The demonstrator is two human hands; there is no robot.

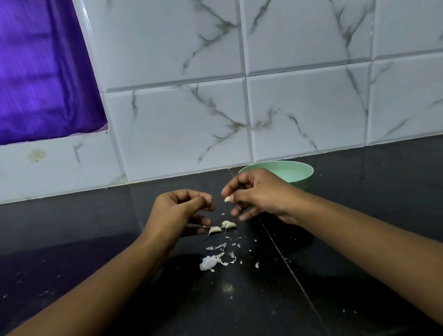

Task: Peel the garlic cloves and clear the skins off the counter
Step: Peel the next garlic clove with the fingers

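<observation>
My right hand (255,191) pinches a pale garlic clove (227,199) between thumb and fingers, above the black counter (86,235). My left hand (178,212) hovers just left of it with fingers curled and thumb against the forefinger; whether it holds a scrap of skin I cannot tell. Below the hands, loose garlic cloves lie on the counter: one (215,229) by my left fingers, two more (229,224) close together. Several white skins (210,261) are scattered nearer to me.
A pale green bowl (296,171) stands behind my right hand, against the white marbled tile wall (263,109). A purple panel (21,70) fills the upper left. A seam (283,256) runs diagonally across the counter.
</observation>
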